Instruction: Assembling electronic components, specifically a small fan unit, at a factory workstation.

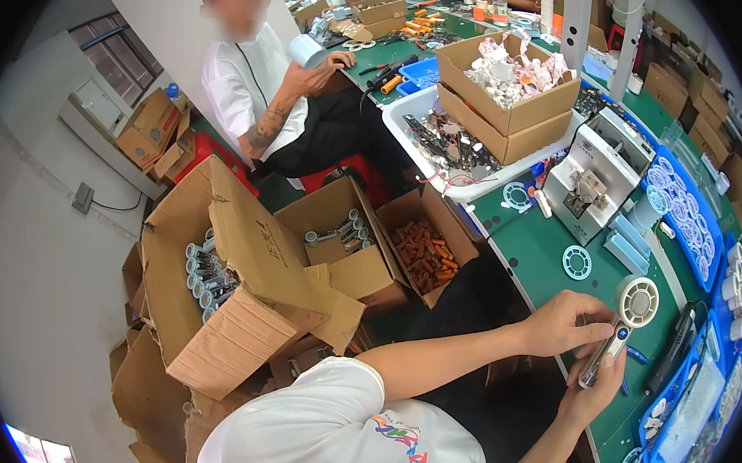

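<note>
A small handheld fan [639, 303] with a round cream grille and a slim handle is held upright-tilted at the green bench's edge. My right hand [593, 395] wraps round the lower handle from below. My left hand [564, 322] pinches the neck side of the handle, thumb and fingers bent against it. A dark oval panel with a small lit display faces up on the handle. Beyond the hands lie a pale blue ring [577, 262] and a light blue block-shaped piece [627, 247]. A black corded tool [673, 347] rests right of the fan.
A grey metal press [597, 174] stands on the bench. Behind it, a white tub [396, 117] holds parts and cardboard boxes [505, 103]. Blue trays [703, 263] line the right side. Open cartons [235, 334] stand at my left. A co-worker [261, 86] sits beyond, holding a light blue object.
</note>
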Tool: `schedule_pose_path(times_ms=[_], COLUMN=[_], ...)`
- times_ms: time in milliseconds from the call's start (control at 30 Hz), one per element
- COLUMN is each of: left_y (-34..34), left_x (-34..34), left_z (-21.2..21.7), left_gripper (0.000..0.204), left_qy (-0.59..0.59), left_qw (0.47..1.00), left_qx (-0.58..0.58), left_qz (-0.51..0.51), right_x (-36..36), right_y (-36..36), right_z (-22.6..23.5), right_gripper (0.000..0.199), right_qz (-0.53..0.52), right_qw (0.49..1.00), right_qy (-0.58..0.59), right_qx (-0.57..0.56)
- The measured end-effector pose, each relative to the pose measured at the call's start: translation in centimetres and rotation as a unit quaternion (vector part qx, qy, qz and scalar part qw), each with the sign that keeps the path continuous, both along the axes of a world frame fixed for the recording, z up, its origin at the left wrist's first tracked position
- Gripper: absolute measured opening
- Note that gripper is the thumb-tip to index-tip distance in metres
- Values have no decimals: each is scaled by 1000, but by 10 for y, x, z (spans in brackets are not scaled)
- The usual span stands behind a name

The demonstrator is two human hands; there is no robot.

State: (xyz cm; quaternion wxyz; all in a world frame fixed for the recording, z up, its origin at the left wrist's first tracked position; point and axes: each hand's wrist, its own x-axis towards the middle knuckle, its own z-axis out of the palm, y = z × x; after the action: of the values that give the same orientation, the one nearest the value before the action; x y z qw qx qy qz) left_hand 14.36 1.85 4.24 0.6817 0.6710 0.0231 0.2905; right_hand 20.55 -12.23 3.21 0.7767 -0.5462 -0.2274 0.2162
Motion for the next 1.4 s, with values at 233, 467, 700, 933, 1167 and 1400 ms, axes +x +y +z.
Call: schedule_pose_path(times_ms=[233, 467, 700, 933, 1167, 1400], left_y=[0, 0, 0, -5, -1, 0], left_x=[-2, 1, -1, -2, 4, 5], left_z=[5, 1, 0, 0, -13, -18], left_gripper=[24, 24, 23, 22, 24, 27], left_qy=[7, 0, -9, 11, 25, 32], left_qw=[1000, 1000, 1000, 996, 994, 996], left_qx=[-8, 0, 23, -77, -86, -69], left_qz=[-10, -6, 14, -37, -56, -37], right_x=[-1, 0, -1, 3, 1, 1], right_y=[0, 0, 0, -5, 0, -2], right_z=[1, 1, 1, -6, 2, 7], right_gripper=[53, 55, 53, 59, 50, 49], right_qz=[-2, -3, -4, -8, 14, 35], right_qw=[1000, 1000, 1000, 999, 999, 998], right_qy=[0, -2, -7, 41, 37, 21], right_qx=[-4, -2, -5, -14, 26, 38])
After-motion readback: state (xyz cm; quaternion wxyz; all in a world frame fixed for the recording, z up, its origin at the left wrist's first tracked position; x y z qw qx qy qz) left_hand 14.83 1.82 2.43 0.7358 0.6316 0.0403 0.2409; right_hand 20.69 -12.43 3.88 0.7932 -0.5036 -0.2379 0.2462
